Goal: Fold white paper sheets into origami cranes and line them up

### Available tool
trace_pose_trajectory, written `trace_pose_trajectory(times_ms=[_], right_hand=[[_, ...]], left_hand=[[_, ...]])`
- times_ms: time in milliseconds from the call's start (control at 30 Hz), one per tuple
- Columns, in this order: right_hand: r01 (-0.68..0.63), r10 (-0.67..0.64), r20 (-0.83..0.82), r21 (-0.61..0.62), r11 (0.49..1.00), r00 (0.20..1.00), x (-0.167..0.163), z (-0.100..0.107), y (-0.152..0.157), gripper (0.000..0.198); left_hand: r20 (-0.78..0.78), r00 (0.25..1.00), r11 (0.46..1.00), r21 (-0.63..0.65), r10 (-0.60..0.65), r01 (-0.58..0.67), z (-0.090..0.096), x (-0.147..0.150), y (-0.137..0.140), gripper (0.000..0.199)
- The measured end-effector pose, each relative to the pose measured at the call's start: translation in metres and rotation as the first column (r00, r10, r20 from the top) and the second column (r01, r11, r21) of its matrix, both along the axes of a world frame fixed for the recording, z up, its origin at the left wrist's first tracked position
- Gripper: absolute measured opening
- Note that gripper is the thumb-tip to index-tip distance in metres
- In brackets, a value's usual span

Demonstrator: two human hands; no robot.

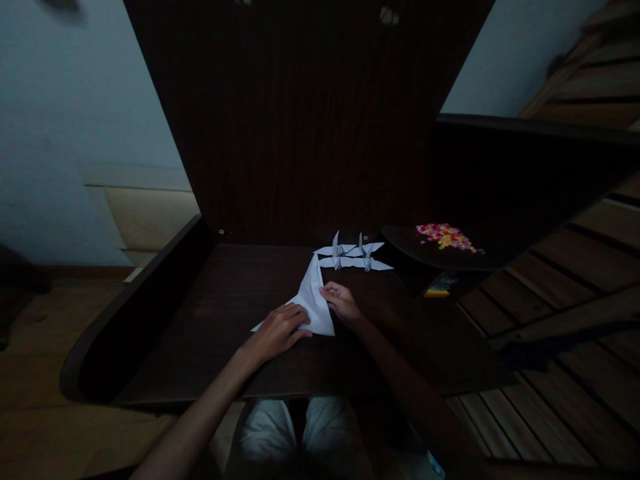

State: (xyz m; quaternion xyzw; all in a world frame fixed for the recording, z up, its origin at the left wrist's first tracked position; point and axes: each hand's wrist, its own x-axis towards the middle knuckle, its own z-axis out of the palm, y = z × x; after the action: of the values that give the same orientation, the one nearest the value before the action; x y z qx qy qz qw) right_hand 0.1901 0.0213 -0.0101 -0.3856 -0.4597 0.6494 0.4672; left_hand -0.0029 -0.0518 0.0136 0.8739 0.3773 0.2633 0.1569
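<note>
I see a dark brown wooden tabletop (225, 313) with a raised rim along its left side. On it lies a partly folded white paper sheet (315, 303), pointed toward the back. Behind that sit two folded white paper cranes (354, 257), side by side, close to the back panel.

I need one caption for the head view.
Both hands press a folded white paper on a dark desk.
</note>
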Motion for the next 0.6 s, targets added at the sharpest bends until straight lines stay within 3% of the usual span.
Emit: trace_pose_trajectory(times_ms=[200, 333, 467, 600], right_hand=[[-0.005, 0.005, 0.004, 0.019, 1.000, 1.000, 0.004, -0.002, 0.000, 0.041], [0.021, -0.022, 0.006, 0.037, 0.999, 1.000, 0.008, 0.000, 0.001, 0.041], [0.019, -0.020, 0.027, 0.039, 0.999, 0.999, 0.016, 0.001, 0.000, 0.040], [-0.041, 0.034, 0.124, 0.058, 0.997, 0.992, 0.028, 0.003, -0.002, 0.034]], left_hand=[[0.232, 0.972, 0.984, -0.164, -0.027, 0.066, 0.007, -0.007, -0.001, 0.018], [0.363, 0.916, 0.966, -0.246, 0.170, -0.082, 0.012, -0.012, -0.001, 0.019], [0.487, 0.733, 0.879, -0.300, 0.475, -0.371, 0.008, -0.023, 0.008, 0.024], [0.598, 0.536, 0.793, -0.333, 0.596, -0.510, 0.001, -0.041, 0.023, 0.025]])
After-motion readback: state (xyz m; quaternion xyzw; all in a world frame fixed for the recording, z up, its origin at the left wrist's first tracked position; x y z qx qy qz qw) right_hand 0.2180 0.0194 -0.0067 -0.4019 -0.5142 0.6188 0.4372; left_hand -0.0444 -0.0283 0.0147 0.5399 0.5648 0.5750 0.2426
